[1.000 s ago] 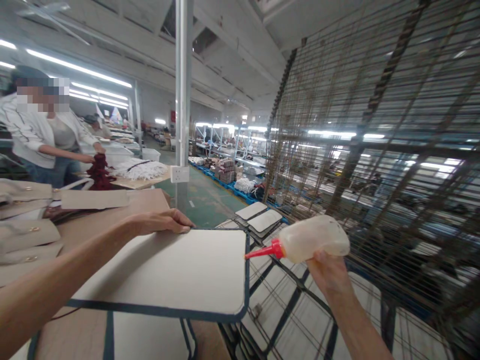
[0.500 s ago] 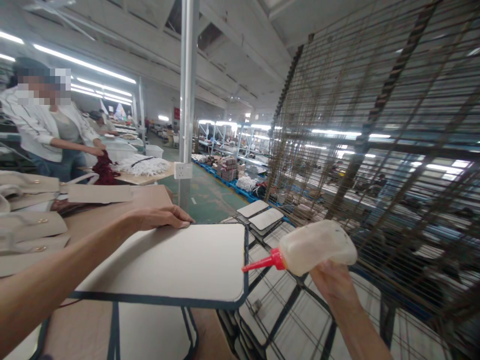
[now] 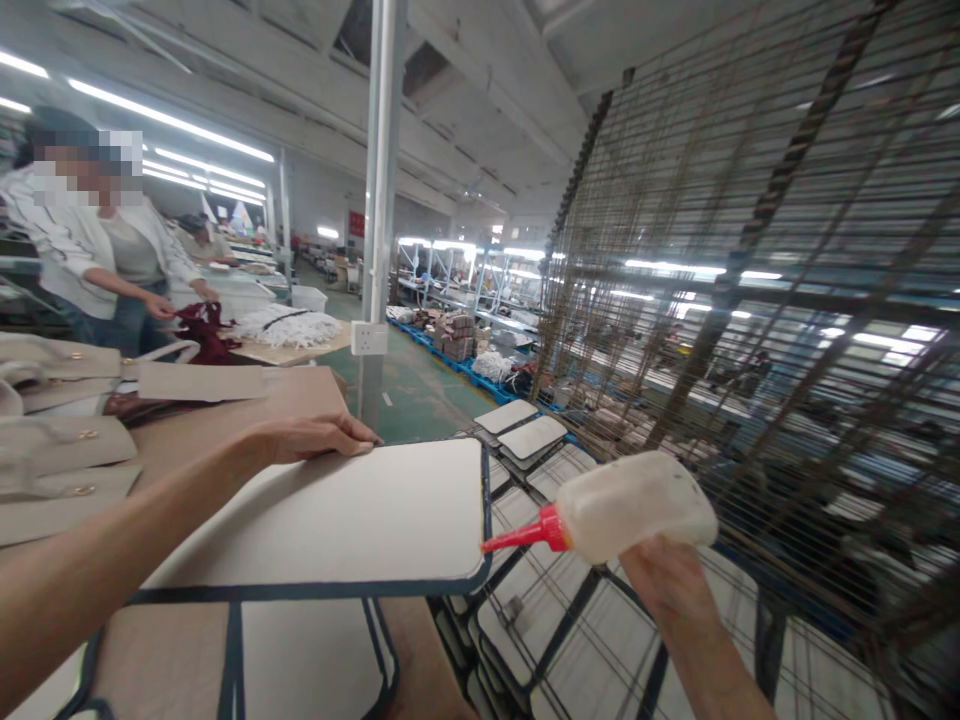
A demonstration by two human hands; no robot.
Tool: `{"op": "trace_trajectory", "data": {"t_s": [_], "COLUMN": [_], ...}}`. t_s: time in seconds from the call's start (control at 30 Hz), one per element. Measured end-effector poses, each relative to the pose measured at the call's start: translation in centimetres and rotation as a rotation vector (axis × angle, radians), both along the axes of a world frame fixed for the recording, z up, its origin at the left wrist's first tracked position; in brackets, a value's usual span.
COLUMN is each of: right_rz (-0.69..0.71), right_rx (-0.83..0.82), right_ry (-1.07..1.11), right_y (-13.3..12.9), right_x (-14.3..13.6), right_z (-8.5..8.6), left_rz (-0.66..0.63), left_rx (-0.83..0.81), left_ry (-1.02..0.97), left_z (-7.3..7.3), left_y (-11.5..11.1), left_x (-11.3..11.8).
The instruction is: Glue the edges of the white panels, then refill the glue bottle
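Observation:
My left hand [image 3: 319,437] grips the far edge of a cream panel [image 3: 360,520] with a dark blue border, fingers bent over the rim. The panel is held above the table, its right end jutting past the table edge. In my right hand [image 3: 664,570] is a translucent squeeze bottle [image 3: 637,505], lying on its side with its red nozzle [image 3: 525,532] pointing left. The nozzle tip is at the panel's right border, near the lower corner. Some of my right fingers are hidden behind the bottle. Another bordered panel [image 3: 307,655] lies on the table below.
Wire racks [image 3: 585,620] bearing more panels stand at the right, with a tall upright wire grid [image 3: 712,250] behind. Beige pieces with handles [image 3: 67,445] lie at the left. A metal post [image 3: 379,200] rises beyond the table. A co-worker [image 3: 112,250] handles dark red material [image 3: 206,325].
The panel has shifted slightly up and left. The nozzle tip has moved a little down along its right border, nearer the corner. The co-worker's hands have moved apart.

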State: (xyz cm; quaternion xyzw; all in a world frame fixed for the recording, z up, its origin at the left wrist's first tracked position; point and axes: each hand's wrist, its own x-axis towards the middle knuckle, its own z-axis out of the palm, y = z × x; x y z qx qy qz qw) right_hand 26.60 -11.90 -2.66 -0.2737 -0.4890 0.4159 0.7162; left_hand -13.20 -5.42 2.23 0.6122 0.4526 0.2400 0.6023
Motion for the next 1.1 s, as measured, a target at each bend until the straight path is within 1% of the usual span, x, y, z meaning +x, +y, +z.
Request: {"op": "trace_trajectory", "data": {"t_s": [0.1,0.23,0.33,0.47,0.6,0.7,0.8,0.93,1.1], "right_rz": [0.005,-0.040,-0.083,-0.157,-0.244,-0.316,-0.341,-0.370,-0.397], "right_rx": [0.006,-0.007,-0.010,-0.008,0.007,0.030,0.060,0.090,0.103], "right_ry": [0.012,-0.003,-0.001,0.033,0.092,0.129,0.146,0.173,0.166], "right_y": [-0.2,-0.6,-0.8,-1.4,-1.9,-2.0,-1.8,-1.8,-1.7], "right_x": [-0.2,-0.4,-0.4,-0.9,-2.3,-3.0,-3.3,-3.6,-3.9], "right_z": [-0.2,-0.4,-0.9,-1.3,-0.8,-0.6,-0.8,-0.9,-0.7], "left_rz": [0.022,0.015,0.028,0.080,0.131,0.142,0.156,0.193,0.189], "left_rx": [-0.003,0.013,0.005,-0.010,-0.029,-0.024,-0.025,-0.041,-0.065], "left_ry": [-0.011,-0.005,-0.006,-0.028,-0.082,-0.122,-0.163,-0.224,-0.263], "left_z": [-0.3,-0.9,-1.5,-2.5,-3.8,-4.8,-5.4,-5.9,-6.3], "left_y": [0.0,0.0,0.0,0.1,0.2,0.3,0.4,0.2,-0.3], "left_x": [-0.1,-0.6,-0.9,-1.1,-1.2,-1.1,-0.8,-0.1,0.7]}}
